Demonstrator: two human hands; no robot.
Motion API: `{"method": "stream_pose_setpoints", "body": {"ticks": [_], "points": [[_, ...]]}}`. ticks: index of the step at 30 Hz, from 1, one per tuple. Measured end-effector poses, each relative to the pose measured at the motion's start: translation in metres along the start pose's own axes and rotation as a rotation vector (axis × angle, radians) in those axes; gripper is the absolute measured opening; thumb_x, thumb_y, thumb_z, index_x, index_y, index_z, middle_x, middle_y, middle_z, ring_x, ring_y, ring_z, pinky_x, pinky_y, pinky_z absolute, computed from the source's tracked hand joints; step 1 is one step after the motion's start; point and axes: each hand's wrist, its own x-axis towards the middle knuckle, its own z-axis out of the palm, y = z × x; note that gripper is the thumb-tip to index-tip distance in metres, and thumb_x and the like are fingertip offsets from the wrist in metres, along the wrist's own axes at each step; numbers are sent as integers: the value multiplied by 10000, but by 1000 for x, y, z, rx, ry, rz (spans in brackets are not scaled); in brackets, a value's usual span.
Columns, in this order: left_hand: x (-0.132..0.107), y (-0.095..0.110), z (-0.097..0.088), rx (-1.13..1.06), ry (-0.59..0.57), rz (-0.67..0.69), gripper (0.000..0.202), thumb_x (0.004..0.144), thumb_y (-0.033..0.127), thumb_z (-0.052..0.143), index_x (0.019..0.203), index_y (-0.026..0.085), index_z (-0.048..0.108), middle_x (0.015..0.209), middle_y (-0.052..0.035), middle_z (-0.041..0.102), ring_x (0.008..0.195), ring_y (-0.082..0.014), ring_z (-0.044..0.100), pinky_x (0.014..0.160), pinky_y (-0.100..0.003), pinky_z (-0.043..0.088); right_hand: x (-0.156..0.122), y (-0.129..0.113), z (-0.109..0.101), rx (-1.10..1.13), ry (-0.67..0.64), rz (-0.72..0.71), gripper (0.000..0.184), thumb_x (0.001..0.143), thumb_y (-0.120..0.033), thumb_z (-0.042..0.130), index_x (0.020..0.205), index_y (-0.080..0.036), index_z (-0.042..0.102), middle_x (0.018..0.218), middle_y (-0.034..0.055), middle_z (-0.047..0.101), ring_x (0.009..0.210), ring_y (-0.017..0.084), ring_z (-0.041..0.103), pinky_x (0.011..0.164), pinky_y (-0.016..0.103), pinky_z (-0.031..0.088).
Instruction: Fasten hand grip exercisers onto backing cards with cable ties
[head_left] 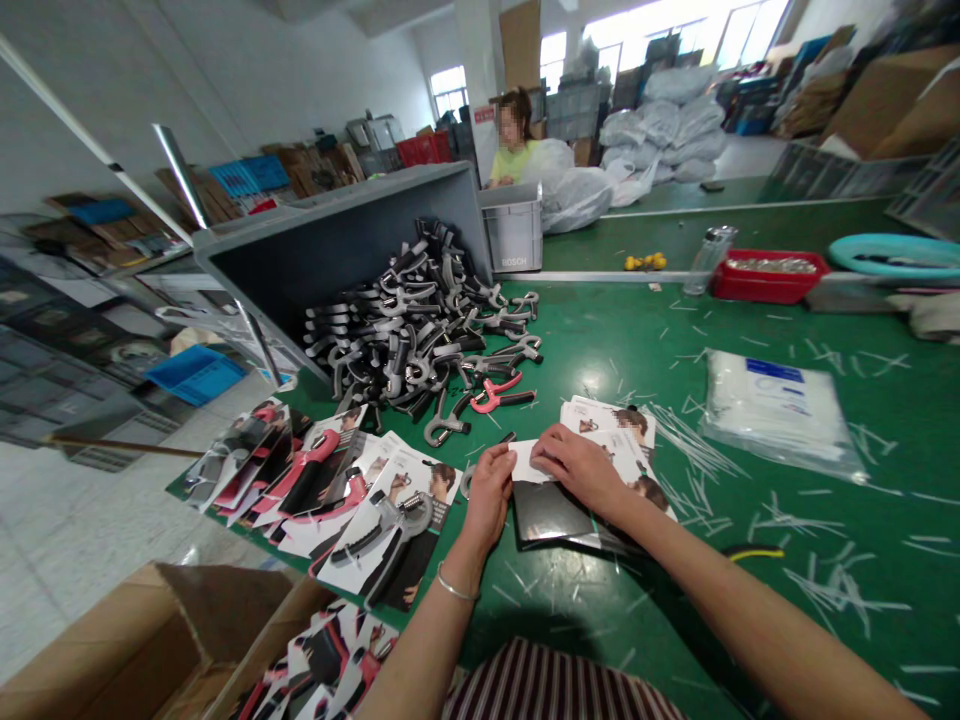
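Head view: the person's left hand [487, 495] pinches one end of a white card [529, 462] between thumb and fingers, so that grip is closed on the card. The right hand [577, 468] lies over the other end with its fingers curled down, and whether that grip is clenched or only pressing cannot be told. The white card sits just above a glossy black packet [551, 512], both on the green counter [600, 350]. Printed header cards [390, 520] showing a hand exerciser fan out left of the hands, with more printed cards [607, 420] just beyond the right hand. Thin card probably handles best with light, even pressure from both hands, kept flat and square to the black packet to avoid creases. White plastic offcuts [832, 590] litter the counter. Farther up, a heap of black-and-grey hand grippers [420, 330] spills from a tipped grey bin [337, 240], with a pink-handled gripper [499, 393] at its edge. To the right lie a clear bag of white items [780, 415] and a red tray [769, 278]. An open cardboard box [150, 640] at the near left corner holds more cards [322, 665]. Toward the back, a co-worker in a yellow top [514, 150] is beside a grey BOSCH crate [512, 228], with white sacks [660, 130] piled near the windows.
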Motion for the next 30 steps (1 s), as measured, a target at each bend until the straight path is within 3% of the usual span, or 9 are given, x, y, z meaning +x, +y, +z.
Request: {"method": "stream_pose_setpoints", "body": {"ticks": [3,6,11,13,15,18,22,26,30], "points": [[13,14,-5,183,-94,-72,475,720,373,780,1129,175,644,974,-54,706,788,-160,665,698,-259,510,0,2,-7,170,48,5,141,967,-287,531,948,-229,658,966,39,643,900,186,608,830,320,471],[14,32,-4,167,-176,-158,426,682,337,797,1036,134,677,895,-60,714,747,-164,661,672,-256,501,-6,0,-28,232,155,14,149,972,-291,516,957,-236,654,961,43,664,944,210,613,876,356,471],[-26,31,24,84,35,-65,428,729,329,776,1066,169,566,1027,-86,713,847,-189,682,745,-294,529,-32,-1,-72,61,493,141,190,988,-294,474,1090,-250,628,1069,71,655,1012,244,599,920,403,447],[-44,22,38,100,-5,-78,423,736,341,771,1054,185,540,1042,-93,707,855,-207,688,735,-310,539,-40,8,-76,14,479,181,190,989,-300,468,1093,-248,619,1048,72,654,977,244,605,894,403,461],[-55,17,44,169,-79,-108,392,758,376,747,1043,186,555,988,-86,708,789,-207,686,692,-311,535,-46,21,-68,9,328,136,175,982,-295,480,1055,-244,630,1032,75,656,979,249,605,897,417,470],[-51,22,25,465,-16,25,317,848,411,642,1066,185,611,909,-70,690,736,-193,653,682,-306,509,-51,39,-49,-1,176,39,159,970,-269,499,1006,-238,650,1044,88,650,1041,264,585,953,459,456],[-24,35,-27,1244,78,334,212,871,212,562,1062,164,642,1036,-119,652,1018,-274,594,930,-403,441,-55,46,-40,-11,181,14,175,978,-244,485,1015,-237,656,1063,82,650,1068,252,572,995,466,431],[4,38,-55,1894,-145,153,238,877,97,461,1033,104,641,1050,-171,627,1096,-317,540,983,-451,390,-56,41,-50,68,217,97,176,980,-279,481,1012,-233,648,1038,64,677,1014,235,612,946,418,464],[26,62,-55,1912,-294,91,235,884,100,457,1045,143,624,1095,-133,593,1058,-264,568,923,-358,428,-59,33,-65,114,291,243,181,967,-312,489,1006,-234,648,1025,48,699,954,228,646,874,378,484]]}}
